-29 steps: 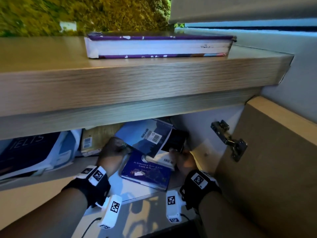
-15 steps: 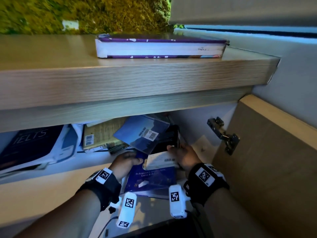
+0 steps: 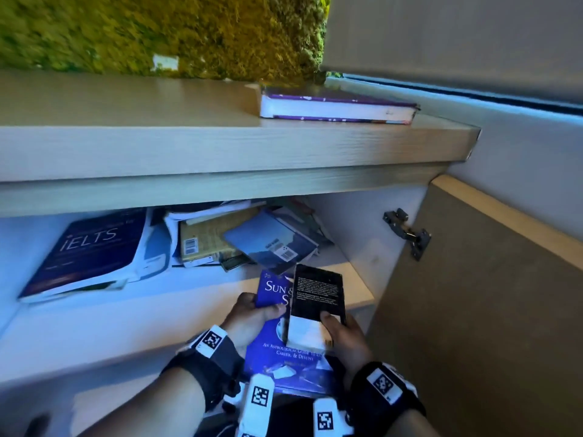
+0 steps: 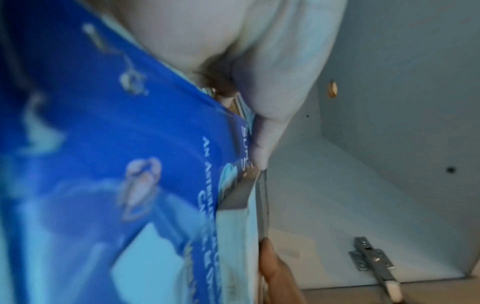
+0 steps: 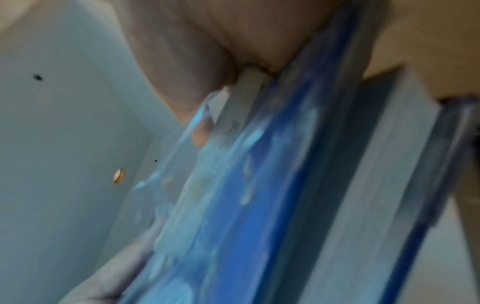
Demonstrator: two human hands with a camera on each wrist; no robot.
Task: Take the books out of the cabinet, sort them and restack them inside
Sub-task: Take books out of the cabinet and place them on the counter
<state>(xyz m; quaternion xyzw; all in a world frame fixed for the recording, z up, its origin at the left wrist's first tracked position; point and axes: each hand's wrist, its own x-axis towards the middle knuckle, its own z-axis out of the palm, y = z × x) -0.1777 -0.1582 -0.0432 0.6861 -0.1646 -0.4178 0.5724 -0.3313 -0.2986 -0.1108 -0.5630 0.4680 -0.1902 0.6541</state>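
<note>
Both hands hold books in front of the open cabinet. My left hand (image 3: 252, 316) grips the left edge of a blue book (image 3: 284, 357) titled "Sun &…", with the thumb on its cover. My right hand (image 3: 339, 332) pinches a small black paperback (image 3: 318, 294) that lies on the blue book, thumb on its back cover. In the left wrist view the blue book (image 4: 103, 144) fills the left side, blurred. Inside the cabinet lie a dark IELTS book (image 3: 91, 250), a tan book (image 3: 202, 241) and a blue-grey book (image 3: 271, 241).
A purple hardback (image 3: 334, 107) lies on the wooden top (image 3: 157, 146) above the cabinet. The open cabinet door (image 3: 489, 294) stands at the right with a metal hinge (image 3: 407, 231). A mossy green wall (image 3: 157, 29) is behind.
Both hands have drawn back out of the cabinet toward me, bringing the blue book and the black paperback out past the shelf's front edge. The blue-grey book stayed inside.
</note>
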